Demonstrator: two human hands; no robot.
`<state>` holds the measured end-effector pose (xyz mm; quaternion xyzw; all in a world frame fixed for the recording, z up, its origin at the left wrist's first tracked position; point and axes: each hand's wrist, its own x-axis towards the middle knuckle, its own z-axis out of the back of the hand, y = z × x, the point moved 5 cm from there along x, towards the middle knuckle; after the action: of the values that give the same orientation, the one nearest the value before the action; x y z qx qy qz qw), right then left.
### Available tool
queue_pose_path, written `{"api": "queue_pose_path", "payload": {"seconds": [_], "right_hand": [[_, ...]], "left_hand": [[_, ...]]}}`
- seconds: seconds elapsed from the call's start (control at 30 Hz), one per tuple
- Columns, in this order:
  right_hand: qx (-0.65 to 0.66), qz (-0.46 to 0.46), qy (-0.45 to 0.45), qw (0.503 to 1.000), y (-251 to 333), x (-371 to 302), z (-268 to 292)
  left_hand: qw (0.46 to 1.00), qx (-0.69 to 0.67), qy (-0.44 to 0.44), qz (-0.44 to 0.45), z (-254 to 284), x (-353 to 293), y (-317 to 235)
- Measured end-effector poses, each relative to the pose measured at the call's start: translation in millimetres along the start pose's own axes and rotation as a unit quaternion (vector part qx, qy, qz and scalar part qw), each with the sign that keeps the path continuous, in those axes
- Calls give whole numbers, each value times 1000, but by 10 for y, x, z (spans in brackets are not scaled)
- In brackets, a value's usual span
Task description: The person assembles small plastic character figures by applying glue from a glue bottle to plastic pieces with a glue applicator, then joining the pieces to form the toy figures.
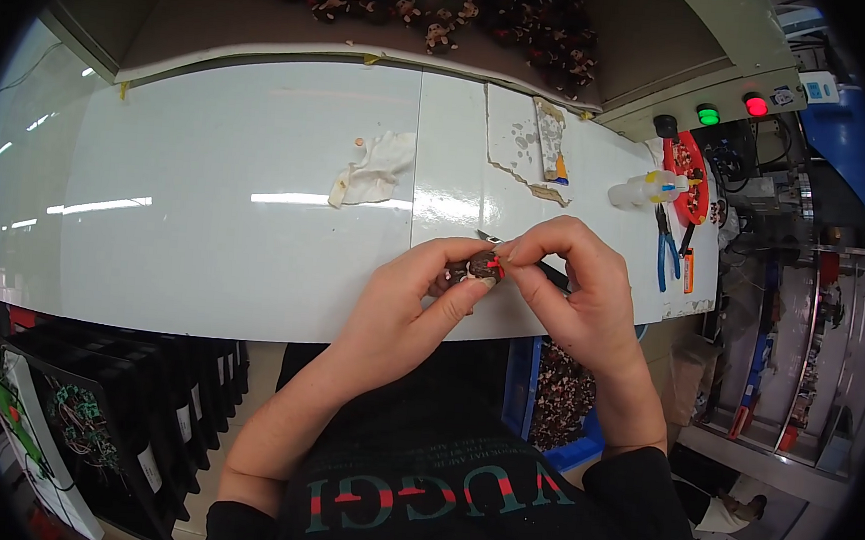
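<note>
Close to the table's front edge, my left hand (412, 304) is closed around a small dark brown figurine (485, 265) with a red part and some pale spots. Thumb and index finger of my right hand (581, 295) are pinched together at the red part; whatever lies between those fingertips is too small to make out. A slim knife-like tool (555, 276) with a dark handle shows behind the right fingers, partly hidden by them. Whether it lies on the table or touches the hand, I cannot tell.
A crumpled white cloth (374, 169) lies on the white table (204, 244). At right are a plastic bottle (644, 189), blue-handled pliers (667, 251) and a red tray (696, 208) of small parts. Many figurines (440, 15) pile up at the back. A blue crate (520, 382) stands below.
</note>
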<state>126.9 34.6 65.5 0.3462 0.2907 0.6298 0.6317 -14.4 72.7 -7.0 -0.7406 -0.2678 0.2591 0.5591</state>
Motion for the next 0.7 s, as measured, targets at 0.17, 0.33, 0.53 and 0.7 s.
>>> {"api": "queue_pose_path", "payload": {"seconds": [0.17,0.33,0.53,0.7], "right_hand": [[14,-7,-27,999,46,-27,16],[147,-52,-83,984,0,-58,42],[23,21,-49,998,14,-153,89],[3,66,-65,996,-36,-226,57]], "left_hand": [[999,-33,13,24,-38,-5,-43],[997,-76,0,10,-83,-28,-69],[996,-2,-31,-83,-102,-32,-72],[988,66,-50,-134,-116,-14,-108]]}}
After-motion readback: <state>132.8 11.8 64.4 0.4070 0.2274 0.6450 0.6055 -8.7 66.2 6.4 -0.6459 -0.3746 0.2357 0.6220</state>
